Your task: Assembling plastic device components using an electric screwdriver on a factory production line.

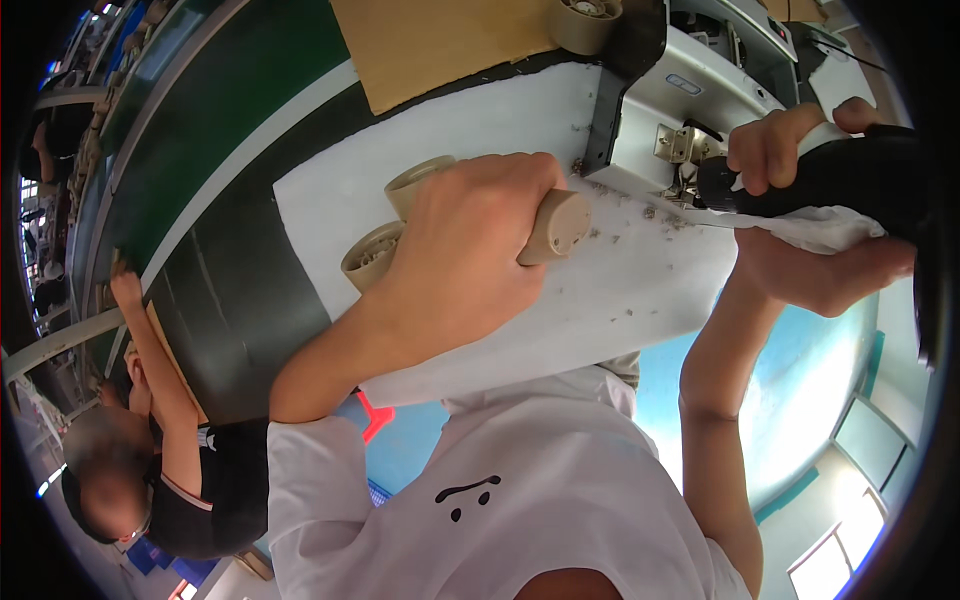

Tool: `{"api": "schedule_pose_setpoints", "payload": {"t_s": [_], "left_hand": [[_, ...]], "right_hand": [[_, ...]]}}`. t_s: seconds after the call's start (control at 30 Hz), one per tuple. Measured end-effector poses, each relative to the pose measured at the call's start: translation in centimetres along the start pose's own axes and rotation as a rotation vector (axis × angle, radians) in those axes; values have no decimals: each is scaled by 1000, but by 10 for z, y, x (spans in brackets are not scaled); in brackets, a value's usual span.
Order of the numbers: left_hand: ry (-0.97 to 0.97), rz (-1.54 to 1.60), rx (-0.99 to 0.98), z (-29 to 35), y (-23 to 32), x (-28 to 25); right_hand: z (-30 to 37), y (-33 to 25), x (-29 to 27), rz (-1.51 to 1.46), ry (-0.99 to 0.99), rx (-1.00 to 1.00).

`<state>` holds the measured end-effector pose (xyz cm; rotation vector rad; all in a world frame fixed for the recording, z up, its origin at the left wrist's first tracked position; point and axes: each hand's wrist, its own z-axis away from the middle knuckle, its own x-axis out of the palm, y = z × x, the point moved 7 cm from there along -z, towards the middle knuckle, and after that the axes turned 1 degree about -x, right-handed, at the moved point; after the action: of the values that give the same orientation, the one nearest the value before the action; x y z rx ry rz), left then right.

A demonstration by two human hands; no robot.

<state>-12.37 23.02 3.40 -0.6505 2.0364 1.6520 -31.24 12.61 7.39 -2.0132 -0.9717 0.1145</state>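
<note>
My left hand [480,225] is closed round a beige cylindrical plastic part [566,226], its round end facing right. Just left of that hand, two more beige round housings [366,256] sit on a white sheet [450,365]; the hand partly covers them. My right hand [810,270] grips a black electric screwdriver [840,175], with white wrapping [825,228] about its body. The driver's front end is at the metal outlet [682,146] of a silver screw feeder [640,135]; whether its tip touches a screw is too small to tell.
Small screws [655,213] lie scattered over the white sheet near the feeder. A brown cardboard sheet [440,45] and another beige round housing [585,22] are at the far side. To the left runs a green conveyor belt [240,110], with a co-worker in black [225,490] beside it.
</note>
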Motion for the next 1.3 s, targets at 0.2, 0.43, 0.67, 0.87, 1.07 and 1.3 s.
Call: {"api": "schedule_pose_setpoints", "payload": {"t_s": [0.2,0.43,0.67,0.87,1.07,1.3], "left_hand": [[-2,-13,1,2,1,-1],[2,-74,49,3,4,1],[-68,-52,38,8,2,1],[-86,-62,61,8,4,5],[-121,-81,42,8,4,7],[-90,-68,79,7,5,9]], "right_hand": [[-2,8,-3,-2,68,74],[12,-7,33,-256,52,6],[24,-29,78,-485,210,-260],[16,-34,87,-332,86,-215],[6,-37,88,-177,13,-147],[-4,-39,86,31,-74,-89]]}}
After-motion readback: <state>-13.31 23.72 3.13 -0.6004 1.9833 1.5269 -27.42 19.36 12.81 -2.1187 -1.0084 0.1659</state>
